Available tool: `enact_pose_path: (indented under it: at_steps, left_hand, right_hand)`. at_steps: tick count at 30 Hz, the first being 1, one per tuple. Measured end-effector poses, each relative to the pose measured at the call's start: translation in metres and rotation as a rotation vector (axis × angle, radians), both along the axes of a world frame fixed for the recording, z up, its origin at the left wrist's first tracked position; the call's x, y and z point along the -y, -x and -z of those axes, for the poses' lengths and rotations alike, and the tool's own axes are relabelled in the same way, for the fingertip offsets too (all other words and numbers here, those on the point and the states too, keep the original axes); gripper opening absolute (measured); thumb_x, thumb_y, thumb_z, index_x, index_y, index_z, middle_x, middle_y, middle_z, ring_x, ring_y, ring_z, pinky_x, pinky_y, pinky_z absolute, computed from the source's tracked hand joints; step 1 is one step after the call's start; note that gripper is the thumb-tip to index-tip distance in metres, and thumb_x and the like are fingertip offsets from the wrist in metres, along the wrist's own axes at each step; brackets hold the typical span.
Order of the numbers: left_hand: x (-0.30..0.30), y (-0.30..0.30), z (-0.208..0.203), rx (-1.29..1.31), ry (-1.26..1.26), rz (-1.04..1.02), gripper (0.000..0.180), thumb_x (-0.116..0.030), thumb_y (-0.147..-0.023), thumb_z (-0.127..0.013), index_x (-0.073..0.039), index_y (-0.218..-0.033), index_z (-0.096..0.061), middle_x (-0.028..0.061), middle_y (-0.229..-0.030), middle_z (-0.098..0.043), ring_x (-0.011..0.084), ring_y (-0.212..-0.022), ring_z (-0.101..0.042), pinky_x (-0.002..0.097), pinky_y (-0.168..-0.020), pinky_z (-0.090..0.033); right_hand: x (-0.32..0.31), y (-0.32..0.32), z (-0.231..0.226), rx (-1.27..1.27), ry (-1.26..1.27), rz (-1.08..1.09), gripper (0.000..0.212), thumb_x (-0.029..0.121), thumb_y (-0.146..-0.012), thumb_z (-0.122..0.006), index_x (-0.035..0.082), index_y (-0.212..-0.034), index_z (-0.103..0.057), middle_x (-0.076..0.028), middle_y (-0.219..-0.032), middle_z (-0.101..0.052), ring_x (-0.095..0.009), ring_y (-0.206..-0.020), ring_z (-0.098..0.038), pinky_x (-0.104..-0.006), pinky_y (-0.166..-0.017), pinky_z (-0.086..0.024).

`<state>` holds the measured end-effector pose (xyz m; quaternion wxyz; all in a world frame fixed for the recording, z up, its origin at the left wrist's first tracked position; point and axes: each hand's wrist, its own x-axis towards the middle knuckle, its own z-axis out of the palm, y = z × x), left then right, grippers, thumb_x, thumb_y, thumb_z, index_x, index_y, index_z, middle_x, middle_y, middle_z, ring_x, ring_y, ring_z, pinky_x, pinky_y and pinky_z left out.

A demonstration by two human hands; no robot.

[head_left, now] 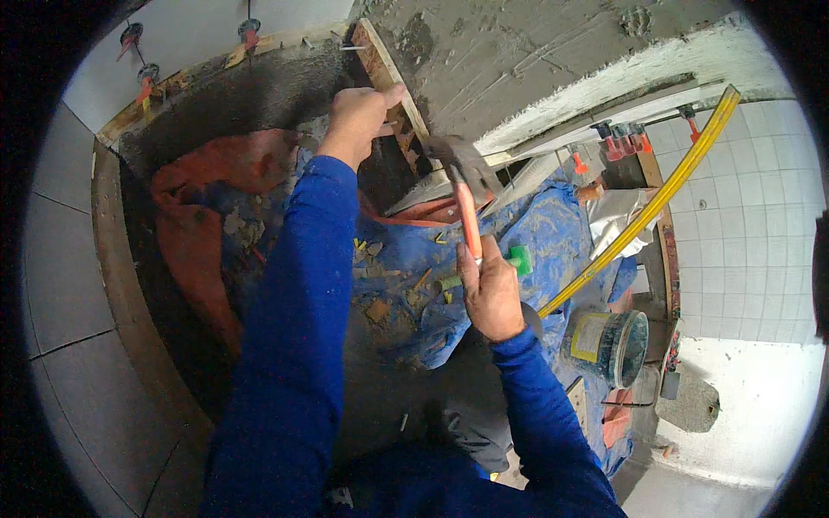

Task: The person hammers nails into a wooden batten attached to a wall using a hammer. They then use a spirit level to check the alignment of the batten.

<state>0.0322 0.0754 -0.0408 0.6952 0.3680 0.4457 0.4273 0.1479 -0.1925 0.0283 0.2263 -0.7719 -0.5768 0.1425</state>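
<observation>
My right hand (494,298) is closed round the orange handle of a hammer (467,216). The hammer's dark head is raised beside a narrow wooden board (394,78), which stands along the edge of a grey mortar surface (518,52). My left hand (356,125) reaches out to the board and grips its edge, the thumb lying against the wood. A nail (352,48) juts from the board beyond my left hand. Part of the board is hidden behind my fingers.
A blue sheet (544,224) with debris lies below, beside a reddish cloth (186,216). A long yellow bar (656,203) slants up on the right, near a dirty bucket (626,350). Red-and-black tile clips (617,142) hang along the ledge. Tiled walls (734,216) flank the space.
</observation>
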Motion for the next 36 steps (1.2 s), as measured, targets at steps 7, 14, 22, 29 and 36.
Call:
enact_pose_path:
  at_steps: [7, 14, 22, 29, 36]
  left_hand:
    - [0.0, 0.001, 0.001, 0.058, -0.013, 0.036, 0.038, -0.026, -0.094, -0.077, 0.006, -0.112, -0.069, 0.0132, -0.107, -0.071, 0.0245, -0.095, -0.069, 0.0405, -0.082, -0.062]
    - [0.002, 0.005, -0.004, 0.027, 0.003, 0.054, 0.043, -0.03, -0.093, -0.077, 0.003, -0.116, -0.066, 0.0105, -0.106, -0.071, 0.0243, -0.098, -0.069, 0.0412, -0.086, -0.059]
    - [0.006, 0.013, -0.003, 0.183, -0.009, 0.093, 0.03, -0.028, -0.091, -0.073, -0.004, -0.109, -0.07, 0.0057, -0.103, -0.07, 0.0216, -0.096, -0.068, 0.0404, -0.087, -0.056]
    - [-0.006, 0.056, 0.0, 0.044, 0.11, 0.196, 0.038, -0.034, -0.089, -0.066, -0.006, -0.114, -0.068, 0.0071, -0.102, -0.069, 0.0232, -0.092, -0.064, 0.0416, -0.084, -0.052]
    - [0.013, 0.086, -0.006, 0.163, 0.01, 0.309, 0.033, -0.023, -0.093, -0.057, -0.004, -0.12, -0.062, 0.0084, -0.106, -0.071, 0.0281, -0.1, -0.069, 0.0437, -0.088, -0.054]
  right_hand:
    - [0.004, -0.002, -0.013, -0.146, -0.013, 0.025, 0.026, 0.025, -0.104, -0.064, 0.0, -0.104, -0.058, -0.028, -0.07, -0.059, -0.048, -0.066, -0.062, -0.0467, -0.056, -0.046]
    - [0.002, 0.012, -0.016, -0.058, -0.216, -0.058, 0.032, 0.028, -0.107, -0.059, 0.0, -0.093, -0.053, -0.005, -0.061, -0.054, -0.011, -0.05, -0.052, -0.0319, -0.047, -0.039]
    - [0.066, -0.008, -0.037, -0.571, 0.106, 0.117, 0.028, 0.028, -0.105, -0.062, 0.001, -0.102, -0.064, -0.005, -0.064, -0.059, -0.011, -0.053, -0.057, -0.0292, -0.049, -0.043]
    - [0.14, -0.017, -0.009, -1.055, 0.217, 0.292, 0.027, 0.029, -0.105, -0.063, 0.003, -0.109, -0.061, -0.001, -0.075, -0.059, -0.01, -0.05, -0.054, -0.0252, -0.047, -0.045]
    - [0.152, -0.035, 0.025, -1.223, 0.161, 0.29, 0.03, 0.031, -0.099, -0.072, 0.006, -0.111, -0.061, -0.001, -0.073, -0.057, -0.013, -0.046, -0.056, -0.0285, -0.04, -0.046]
